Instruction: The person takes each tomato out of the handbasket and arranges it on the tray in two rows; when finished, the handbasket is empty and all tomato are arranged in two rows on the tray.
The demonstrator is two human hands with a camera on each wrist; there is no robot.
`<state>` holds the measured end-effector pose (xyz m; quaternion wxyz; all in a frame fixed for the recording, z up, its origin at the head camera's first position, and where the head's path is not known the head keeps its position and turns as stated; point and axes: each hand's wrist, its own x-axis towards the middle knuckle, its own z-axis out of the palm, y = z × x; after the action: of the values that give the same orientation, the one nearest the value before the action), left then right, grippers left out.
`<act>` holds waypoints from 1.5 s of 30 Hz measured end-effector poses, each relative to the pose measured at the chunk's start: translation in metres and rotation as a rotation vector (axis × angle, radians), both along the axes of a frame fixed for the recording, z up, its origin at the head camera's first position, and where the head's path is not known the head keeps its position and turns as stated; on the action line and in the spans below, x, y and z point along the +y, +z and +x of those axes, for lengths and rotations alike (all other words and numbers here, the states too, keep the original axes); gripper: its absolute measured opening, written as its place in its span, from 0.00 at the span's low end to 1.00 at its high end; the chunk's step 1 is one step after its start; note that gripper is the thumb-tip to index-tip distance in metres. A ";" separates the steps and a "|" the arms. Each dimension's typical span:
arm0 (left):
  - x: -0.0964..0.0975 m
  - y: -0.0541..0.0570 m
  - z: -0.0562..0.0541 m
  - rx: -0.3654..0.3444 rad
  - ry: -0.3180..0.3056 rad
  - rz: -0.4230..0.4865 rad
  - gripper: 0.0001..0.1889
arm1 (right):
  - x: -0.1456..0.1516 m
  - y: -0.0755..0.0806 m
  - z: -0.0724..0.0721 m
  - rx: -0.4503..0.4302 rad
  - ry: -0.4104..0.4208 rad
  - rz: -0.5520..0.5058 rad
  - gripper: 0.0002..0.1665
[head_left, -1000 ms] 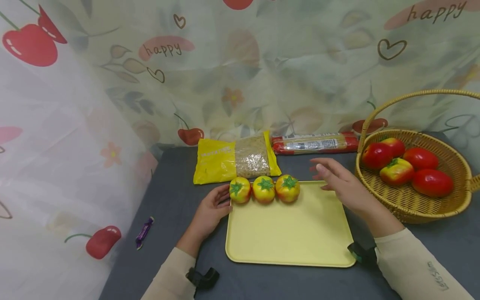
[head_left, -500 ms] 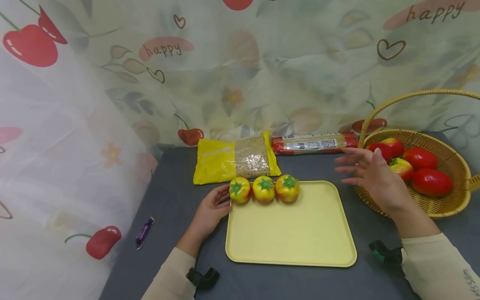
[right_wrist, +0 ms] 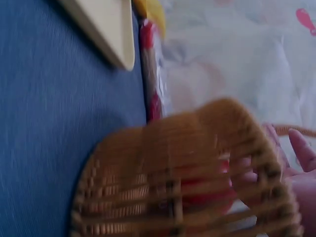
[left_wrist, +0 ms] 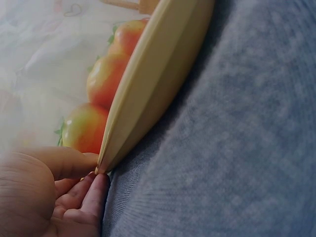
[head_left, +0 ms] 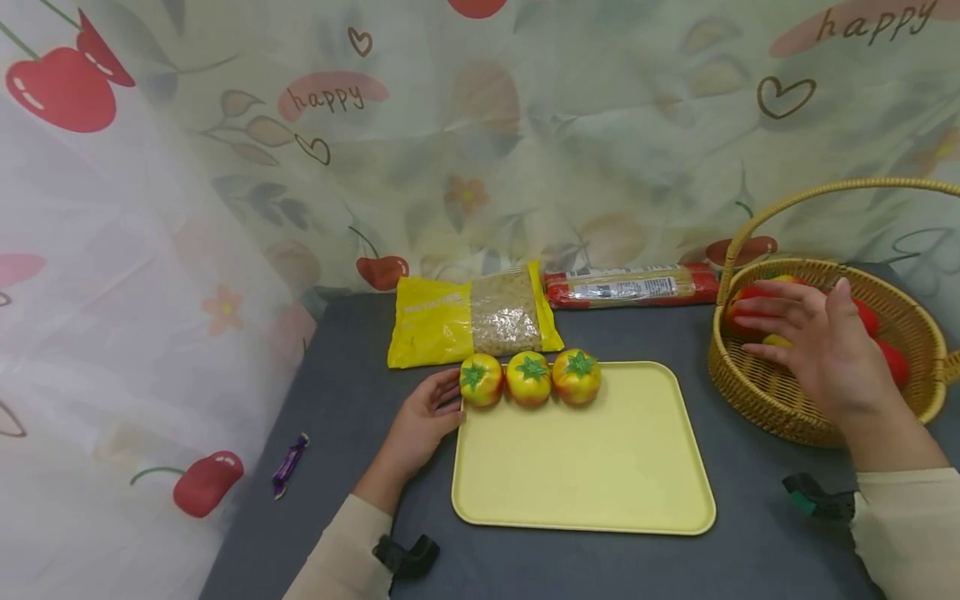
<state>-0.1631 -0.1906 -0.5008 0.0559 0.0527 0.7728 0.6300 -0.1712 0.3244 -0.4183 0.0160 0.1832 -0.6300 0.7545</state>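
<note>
In the head view my left hand (head_left: pixel 423 421) is at the far left corner of a pale yellow tray (head_left: pixel 585 467). The left wrist view shows its thumb and fingers pinching the rim of that tray (left_wrist: pixel 153 79). Three yellow-and-red tomatoes with green leafy tops stand in a row along the far edge, the leftmost tomato (head_left: pixel 481 380) right beside that hand. My right hand (head_left: pixel 832 354), fingers spread and holding nothing, is over the wicker basket (head_left: pixel 772 412). Red fruits (head_left: pixel 892 362) in the basket are partly hidden behind it.
A yellow bag of grain (head_left: pixel 472 317) lies behind the tray, beside a red-ended pack of noodles (head_left: pixel 630 287). The basket's tall handle (head_left: pixel 832 190) arches over its opening. A purple wrapped candy (head_left: pixel 290 465) lies on the grey cloth at left.
My right hand has moved right, from over the tray's far right corner to over the basket. My left hand, the tray and the three tomatoes have stayed put.
</note>
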 end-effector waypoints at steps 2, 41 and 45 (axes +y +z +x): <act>0.000 0.001 0.000 0.002 -0.002 0.003 0.36 | 0.006 -0.003 -0.001 -0.024 -0.043 0.001 0.39; 0.000 0.002 0.001 -0.005 -0.009 0.011 0.36 | 0.027 0.022 -0.038 -0.399 -0.228 0.093 0.53; 0.000 0.003 0.001 -0.003 -0.008 0.008 0.36 | 0.025 0.026 -0.041 -0.440 -0.159 0.095 0.49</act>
<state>-0.1620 -0.1902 -0.4979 0.0594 0.0549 0.7698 0.6331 -0.2123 0.3493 -0.3925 -0.0708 -0.0353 -0.6655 0.7422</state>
